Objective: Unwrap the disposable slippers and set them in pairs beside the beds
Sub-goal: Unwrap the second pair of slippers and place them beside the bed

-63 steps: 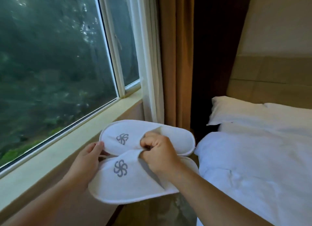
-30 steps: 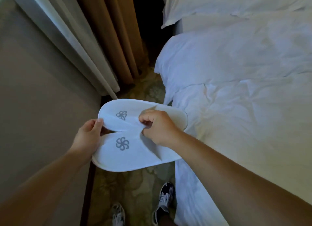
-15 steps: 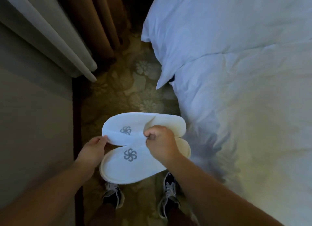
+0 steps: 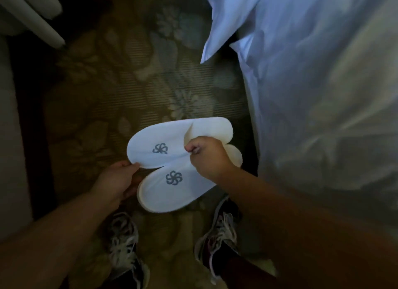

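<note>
Two white disposable slippers with grey flower logos lie side by side in my hands above the carpet, toes to the left. The far slipper [image 4: 170, 141] and the near slipper [image 4: 172, 188] overlap slightly at the middle. My right hand [image 4: 210, 157] pinches the edges of both uppers where they meet. My left hand [image 4: 117, 181] holds the toe ends from the left, its thumb on the far slipper's rim. No wrapper is visible on them.
The white bed [image 4: 323, 94] with its hanging duvet corner fills the right side. Patterned carpet [image 4: 133, 84] runs between bed and wall [image 4: 10, 137]. My two sneakers, left [image 4: 125, 250] and right [image 4: 219, 234], stand just below the slippers. A curtain hem [image 4: 32, 15] hangs at top left.
My view has tipped from the window down to the floor. The slippers, held the same way, have come lower toward the carpet in front of my feet.
</note>
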A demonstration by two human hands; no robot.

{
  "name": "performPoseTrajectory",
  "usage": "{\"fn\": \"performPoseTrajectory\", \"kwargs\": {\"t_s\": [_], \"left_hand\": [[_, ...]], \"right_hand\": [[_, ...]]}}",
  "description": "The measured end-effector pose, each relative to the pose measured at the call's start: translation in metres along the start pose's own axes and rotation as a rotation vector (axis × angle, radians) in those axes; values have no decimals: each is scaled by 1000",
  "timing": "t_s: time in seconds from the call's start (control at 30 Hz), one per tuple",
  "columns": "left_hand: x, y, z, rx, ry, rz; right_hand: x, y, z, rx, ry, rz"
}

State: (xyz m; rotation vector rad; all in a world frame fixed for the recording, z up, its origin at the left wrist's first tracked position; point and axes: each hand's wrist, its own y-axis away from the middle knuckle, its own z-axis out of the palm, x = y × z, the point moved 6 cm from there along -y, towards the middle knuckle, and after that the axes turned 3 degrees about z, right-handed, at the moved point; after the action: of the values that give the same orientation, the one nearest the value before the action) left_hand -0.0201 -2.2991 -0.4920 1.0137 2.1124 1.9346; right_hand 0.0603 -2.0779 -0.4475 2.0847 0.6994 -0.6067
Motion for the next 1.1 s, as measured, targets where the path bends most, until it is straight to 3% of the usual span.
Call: {"fn": "performPoseTrajectory", "kwargs": {"t_s": [0.43, 0.73, 0.87, 0.93, 1.1], "left_hand": [[56, -172, 105, -84, -270, 12], [75, -215, 108, -139, -584, -100], [110, -209, 102, -41, -662, 24], [124, -200, 107, 0, -578, 95], [135, -183, 131, 46, -389, 282]], "right_hand": [[119, -176, 20, 80, -10, -20], [139, -211, 47, -63, 139, -39], [131, -230, 27, -268, -25, 152], [133, -248, -4, -257, 23, 300], [152, -265, -70, -252, -246, 681]]}}
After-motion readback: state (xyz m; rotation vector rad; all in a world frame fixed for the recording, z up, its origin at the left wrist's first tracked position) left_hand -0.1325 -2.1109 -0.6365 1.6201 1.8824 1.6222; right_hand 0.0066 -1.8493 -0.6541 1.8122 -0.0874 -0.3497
